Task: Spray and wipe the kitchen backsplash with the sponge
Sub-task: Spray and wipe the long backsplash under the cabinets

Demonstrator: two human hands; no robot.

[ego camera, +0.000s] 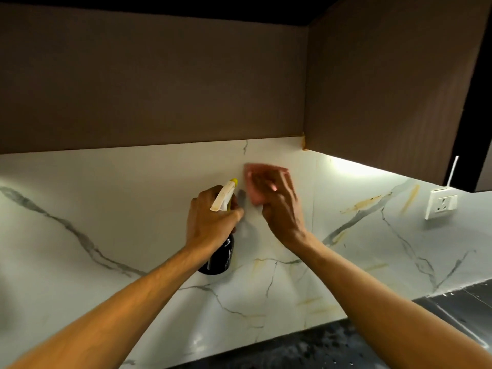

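While wiping proceeds: marble-look backsplash (133, 209), yellowish streaks at right; black spray bottle (221, 259), gripped by left hand (210, 222); pink sponge (255, 182), pressed flat high on the wall under right hand (279, 209). Recommend firm overlapping strokes rightward.

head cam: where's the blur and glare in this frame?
Head view: motion blur smears the pink sponge and right hand; left hand on the spray bottle is sharper. Under-cabinet light blows out the backsplash at upper right; wide-angle bends the cabinet edge.
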